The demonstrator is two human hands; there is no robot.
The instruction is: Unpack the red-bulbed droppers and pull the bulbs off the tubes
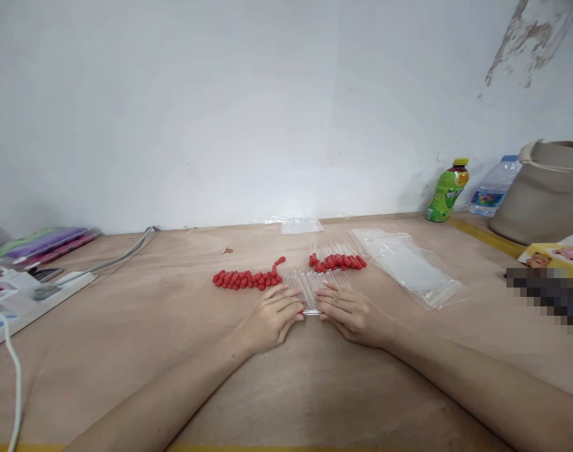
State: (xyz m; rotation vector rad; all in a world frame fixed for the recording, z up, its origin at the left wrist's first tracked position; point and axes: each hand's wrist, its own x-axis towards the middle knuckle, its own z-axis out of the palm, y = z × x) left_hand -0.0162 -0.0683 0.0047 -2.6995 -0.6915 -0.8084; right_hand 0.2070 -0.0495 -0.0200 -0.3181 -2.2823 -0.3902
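My left hand (273, 319) is closed at the front of a row of clear tubes (309, 285), with a bit of red showing at its fingertips, most likely a rubber bulb. Opposite it, my right hand (354, 316) pinches a clear dropper tube (311, 312) that lies level between both hands. Fingers cover both ends of this tube. Left of the tubes lies a band of loose red rubber bulbs (241, 280), one bulb (280, 260) apart from the others. Behind the tubes are several droppers with red bulbs (337, 262) fitted, their clear stems pointing toward the wall.
Clear plastic bags (413, 263) lie right of the droppers, another bag (301, 226) near the wall. Farther right stand a green bottle (446, 191), a water bottle (496, 185), a beige bucket (545, 194) and a yellow packet (556, 257). At left lies a power strip (74, 282) with cables.
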